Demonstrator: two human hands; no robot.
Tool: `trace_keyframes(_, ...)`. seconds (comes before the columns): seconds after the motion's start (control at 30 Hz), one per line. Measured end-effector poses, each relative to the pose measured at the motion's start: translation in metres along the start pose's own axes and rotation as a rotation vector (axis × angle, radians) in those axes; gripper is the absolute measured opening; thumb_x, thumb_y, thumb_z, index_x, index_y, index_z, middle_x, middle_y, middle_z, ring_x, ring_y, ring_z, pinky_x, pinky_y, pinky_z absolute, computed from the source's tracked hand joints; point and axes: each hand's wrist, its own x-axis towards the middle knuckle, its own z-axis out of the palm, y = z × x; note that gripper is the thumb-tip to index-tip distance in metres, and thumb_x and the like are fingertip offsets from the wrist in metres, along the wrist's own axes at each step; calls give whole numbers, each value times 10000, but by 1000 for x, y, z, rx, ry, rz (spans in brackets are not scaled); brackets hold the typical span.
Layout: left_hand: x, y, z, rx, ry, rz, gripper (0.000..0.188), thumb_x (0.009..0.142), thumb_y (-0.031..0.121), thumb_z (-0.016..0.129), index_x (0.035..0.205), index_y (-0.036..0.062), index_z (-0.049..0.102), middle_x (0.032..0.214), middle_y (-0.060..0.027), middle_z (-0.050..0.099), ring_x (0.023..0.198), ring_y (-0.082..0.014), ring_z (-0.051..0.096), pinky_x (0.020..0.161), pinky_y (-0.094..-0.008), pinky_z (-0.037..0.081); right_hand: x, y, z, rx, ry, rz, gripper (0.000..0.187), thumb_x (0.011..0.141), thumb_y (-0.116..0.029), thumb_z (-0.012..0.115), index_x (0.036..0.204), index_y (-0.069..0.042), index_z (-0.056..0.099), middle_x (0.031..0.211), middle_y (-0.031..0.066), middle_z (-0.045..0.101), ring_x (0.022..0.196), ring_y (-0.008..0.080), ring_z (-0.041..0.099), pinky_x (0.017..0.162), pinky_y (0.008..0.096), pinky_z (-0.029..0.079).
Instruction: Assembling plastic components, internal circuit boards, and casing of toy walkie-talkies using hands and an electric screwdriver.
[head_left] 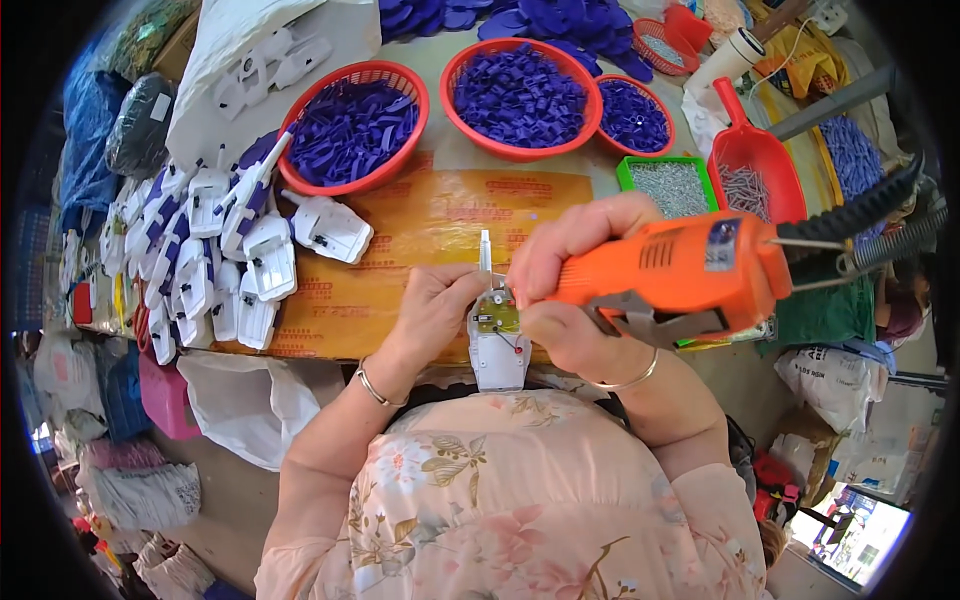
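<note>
At the near edge of the table, my left hand is closed, its thumb and fingertips gripping the upper part of a white plastic housing. This housing lies open side up, with a green circuit board and thin wires inside and a narrow stem pointing away from me. In my right hand, fingers wrapped round it, is an orange electric screwdriver. The tool lies almost level, its front end over the housing beside my left fingertips. My right fingers hide its tip and any screw there.
Several similar white housings are piled on the left. Red baskets of purple parts stand at the back. A green tray of screws and a red scoop sit at right, near the screwdriver's coiled cord. Orange sheeting covers the table.
</note>
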Motion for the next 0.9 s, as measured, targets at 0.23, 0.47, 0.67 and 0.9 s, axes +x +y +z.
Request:
trace_keyframes(0.23, 0, -1, -4, -26, -32, 38, 252, 890, 157, 556, 780, -33, 680, 587, 35, 542, 527, -26, 425, 457, -219, 327, 2, 8, 0, -9, -54, 15, 426, 657, -99, 793, 904, -24, 454, 748, 4, 554, 599, 32, 491, 538, 197, 405)
trace_keyframes(0.47, 0, 1, -1, -56, -45, 78, 251, 890, 152, 554, 775, -35, 677, 598, 34, 550, 551, -24, 428, 473, -216, 333, 2, 16, -1, -57, -80, -76, 490, 667, -106, 796, 954, -21, 408, 746, 0, 543, 601, 36, 487, 538, 195, 398)
trace_keyframes(0.67, 0, -2, -3, -55, -39, 67, 256, 885, 155, 559, 754, -34, 670, 594, 40, 542, 547, -24, 419, 470, -221, 330, 2, 14, -7, -104, -191, -19, 531, 716, -111, 799, 1002, -103, 352, 764, 60, 540, 654, 168, 538, 627, 331, 498)
trace_keyframes(0.9, 0, -4, -4, -29, -29, 47, 266, 874, 155, 564, 704, -30, 650, 576, 50, 515, 542, -25, 397, 467, -227, 318, 3, 16, -9, -209, -216, -47, 516, 722, -91, 786, 995, -102, 349, 753, 59, 536, 649, 162, 537, 624, 336, 501)
